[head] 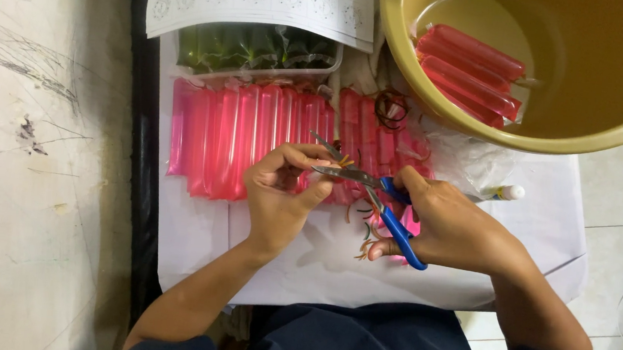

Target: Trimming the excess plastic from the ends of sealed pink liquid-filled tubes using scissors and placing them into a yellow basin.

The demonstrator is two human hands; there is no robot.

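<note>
**Even indoor light, soft shadows, slight edge bend**

The scene is bright and evenly lit, with no harsh glare. The white sheet (194,232) under the hands is nearly washed out. A soft shadow lies beneath the left hand (283,195) and right hand (450,225) on that sheet. The pink tubes (232,142) glow strongly, almost oversaturated. The yellow basin (555,136) carries a mild sheen on its inner wall. Edges curve slightly, and fine detail is a little soft throughout.
</note>
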